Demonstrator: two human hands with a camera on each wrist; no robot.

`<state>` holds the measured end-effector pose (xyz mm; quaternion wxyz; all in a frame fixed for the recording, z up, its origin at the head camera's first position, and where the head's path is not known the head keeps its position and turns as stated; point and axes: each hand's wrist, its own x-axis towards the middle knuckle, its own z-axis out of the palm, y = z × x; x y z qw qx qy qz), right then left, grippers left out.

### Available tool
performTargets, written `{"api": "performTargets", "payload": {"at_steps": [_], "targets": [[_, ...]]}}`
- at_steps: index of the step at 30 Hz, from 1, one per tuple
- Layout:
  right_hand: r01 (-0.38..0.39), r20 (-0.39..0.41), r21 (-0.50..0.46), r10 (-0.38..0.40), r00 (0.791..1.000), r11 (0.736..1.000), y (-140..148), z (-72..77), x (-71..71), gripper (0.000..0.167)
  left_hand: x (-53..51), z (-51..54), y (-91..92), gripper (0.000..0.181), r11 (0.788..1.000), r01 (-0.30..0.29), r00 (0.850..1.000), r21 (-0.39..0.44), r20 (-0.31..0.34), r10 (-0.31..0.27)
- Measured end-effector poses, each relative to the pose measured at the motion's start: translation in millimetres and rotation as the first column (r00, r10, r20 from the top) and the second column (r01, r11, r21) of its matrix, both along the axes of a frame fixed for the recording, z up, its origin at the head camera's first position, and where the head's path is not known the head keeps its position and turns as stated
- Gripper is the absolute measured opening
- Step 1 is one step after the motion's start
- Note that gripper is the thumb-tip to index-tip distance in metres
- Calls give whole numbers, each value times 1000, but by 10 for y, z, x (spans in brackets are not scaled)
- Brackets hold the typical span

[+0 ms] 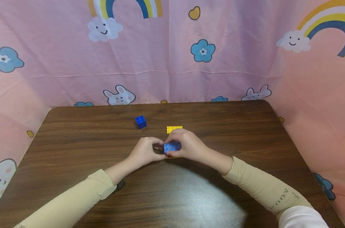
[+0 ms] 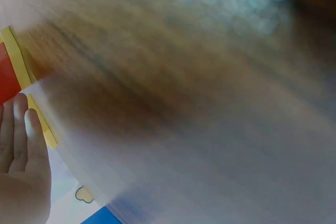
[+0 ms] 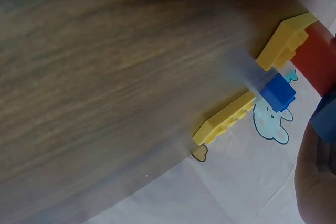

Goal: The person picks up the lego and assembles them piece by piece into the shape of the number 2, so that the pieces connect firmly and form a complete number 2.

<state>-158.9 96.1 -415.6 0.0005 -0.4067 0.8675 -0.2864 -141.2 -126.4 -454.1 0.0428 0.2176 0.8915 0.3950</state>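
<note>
My right hand grips a light blue eight-stud toy brick between thumb and fingers. The blue brick is above a red brick, which stands on a yellow brick on the table. Whether the blue brick is fully seated on the red one cannot be told. From the left, my left hand holds the end of the stack, thumb in front and fingers behind. Its fingers lie close to the red and yellow bricks in the left wrist view. My hands hide most of the lower bricks in the head view.
Just behind my right hand lies another yellow brick. A small dark blue four-stud brick sits farther back and to the left. The brown wooden table meets a pink patterned cloth at its back edge.
</note>
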Motion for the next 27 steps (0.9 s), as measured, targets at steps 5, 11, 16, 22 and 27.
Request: {"api": "performTargets", "payload": {"at_steps": [5, 11, 16, 22, 27], "targets": [[-2, -25, -6, 2, 1000, 1000, 1, -3, 14, 30, 8, 11, 5, 32, 1000, -3, 1000, -4, 7, 3], [5, -20, -3, -5, 1000, 1000, 1, -1, 14, 30, 2, 8, 2, 32, 1000, -4, 1000, -15, 4, 4], [9, -15, 5, -9, 1000, 1000, -7, 4, 17, 31, -1, 7, -2, 32, 1000, -6, 1000, -17, 2, 6], [19, -16, -22, -19, 1000, 1000, 10, -27, 34, 31, 1, 9, 8, 33, 1000, -2, 1000, 2, 2, 2], [14, -29, -36, -15, 999, 999, 4, -39, 40, 31, 4, 5, 6, 33, 1000, -2, 1000, 7, -3, 2]]}}
